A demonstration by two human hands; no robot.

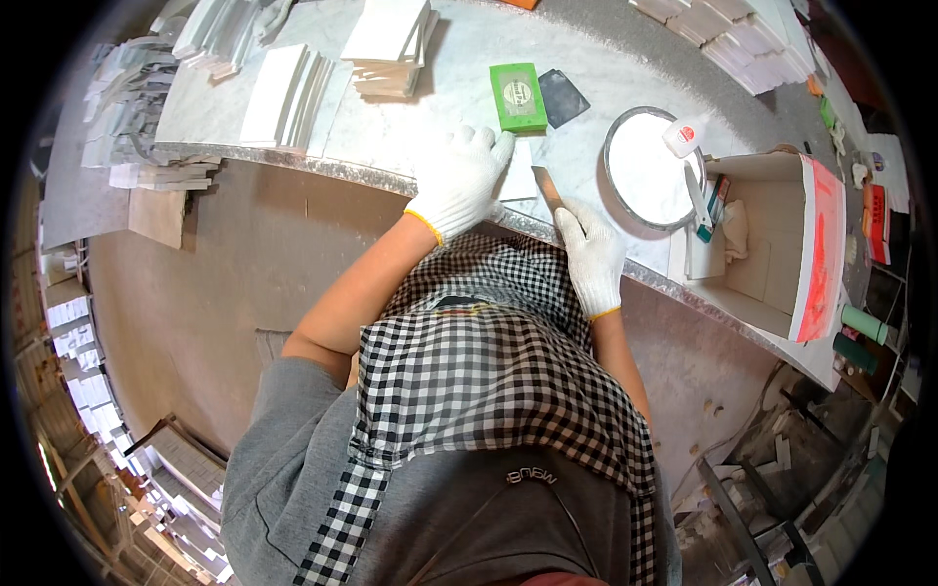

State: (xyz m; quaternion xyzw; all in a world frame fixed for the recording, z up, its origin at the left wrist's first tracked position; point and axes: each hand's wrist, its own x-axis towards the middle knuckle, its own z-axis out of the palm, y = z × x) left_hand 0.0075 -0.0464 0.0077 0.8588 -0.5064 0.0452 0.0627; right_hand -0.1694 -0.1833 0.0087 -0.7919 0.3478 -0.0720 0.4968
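Observation:
On the table in front of me lies a small white tile. My left hand, in a white knit glove with a yellow cuff, rests at the tile's left side with its fingers stretched out. To the tile's right, my gloved right hand is closed round a putty knife; its flat brownish blade points up and left beside the tile, while the handle is hidden in the glove. Beyond the tile sit a green box and a dark square sheet. A round tub of white material stands right of the putty knife.
A white bottle is at the tub's far right rim. An open cardboard box beside it holds a teal-handled tool. White tile stacks line the far left. The table's front edge runs close to my apron.

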